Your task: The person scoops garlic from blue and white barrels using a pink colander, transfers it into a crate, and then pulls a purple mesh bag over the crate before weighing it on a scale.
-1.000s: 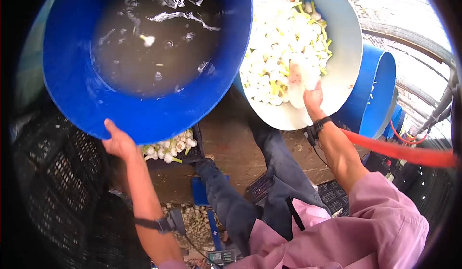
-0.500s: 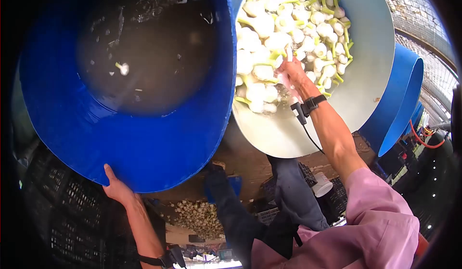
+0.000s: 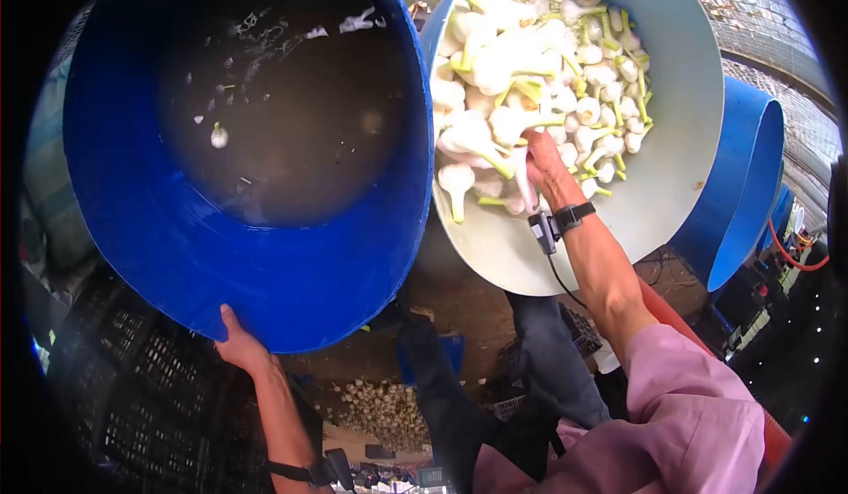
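My left hand (image 3: pixel 243 345) grips the near rim of a large blue tub (image 3: pixel 291 291), thumb inside and fingers hidden behind the wall. Murky water (image 3: pixel 291 140) fills the bottom of that tub, and a single garlic bulb (image 3: pixel 219 136) with small white scraps floats in it. Within a pale tub to the right, my right hand (image 3: pixel 545 158) reaches into a heap of white garlic bulbs (image 3: pixel 601 74) with cut green stems. Bulbs cover most of its fingers, so I cannot tell whether they hold one. A loose bulb (image 3: pixel 457 178) lies left of this hand.
The pale tub's wall (image 3: pixel 671 140) stands close beside the blue one. Another blue tub (image 3: pixel 733 185) is at the right. Black crates (image 3: pixel 150 388) stand lower left. More garlic (image 3: pixel 384 410) lies low down near my legs. A cable hangs from my right wrist strap (image 3: pixel 574 217).
The garlic around my right hand has shifted, with bulbs piled higher at its left. The floating bulb has turned upright. My left hand stays on the blue rim; the view has shifted slightly.
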### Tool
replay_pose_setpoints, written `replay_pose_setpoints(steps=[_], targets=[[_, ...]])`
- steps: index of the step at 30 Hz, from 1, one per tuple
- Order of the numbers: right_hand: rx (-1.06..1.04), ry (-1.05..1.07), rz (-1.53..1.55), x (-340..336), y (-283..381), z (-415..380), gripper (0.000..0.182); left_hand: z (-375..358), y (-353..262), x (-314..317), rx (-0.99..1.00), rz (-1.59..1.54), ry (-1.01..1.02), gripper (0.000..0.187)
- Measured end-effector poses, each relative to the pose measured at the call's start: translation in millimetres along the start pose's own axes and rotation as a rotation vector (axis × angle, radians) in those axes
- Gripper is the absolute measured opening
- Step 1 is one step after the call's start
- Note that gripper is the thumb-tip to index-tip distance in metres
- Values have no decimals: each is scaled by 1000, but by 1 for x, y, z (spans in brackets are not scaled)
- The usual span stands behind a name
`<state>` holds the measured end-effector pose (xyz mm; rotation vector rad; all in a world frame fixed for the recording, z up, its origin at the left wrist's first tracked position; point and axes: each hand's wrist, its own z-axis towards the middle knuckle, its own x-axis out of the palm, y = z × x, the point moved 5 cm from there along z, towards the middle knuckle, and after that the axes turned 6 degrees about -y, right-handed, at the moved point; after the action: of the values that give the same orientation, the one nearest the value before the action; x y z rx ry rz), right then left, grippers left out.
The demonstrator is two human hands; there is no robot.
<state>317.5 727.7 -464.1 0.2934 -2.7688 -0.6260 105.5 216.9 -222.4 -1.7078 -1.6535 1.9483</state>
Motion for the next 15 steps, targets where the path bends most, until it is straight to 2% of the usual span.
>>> replay_pose_setpoints(steps=[3,8,15], targets=[[-36,15,86,2,17,-15,32,3,3,-1,19,-11,-10,32],[-103,1,-43,-13,49,-32,40,2,2,0,-1,-52,-10,31],[-153,-62,-56,-27,66,-78,41,6,7,1,27,-109,-16,30]])
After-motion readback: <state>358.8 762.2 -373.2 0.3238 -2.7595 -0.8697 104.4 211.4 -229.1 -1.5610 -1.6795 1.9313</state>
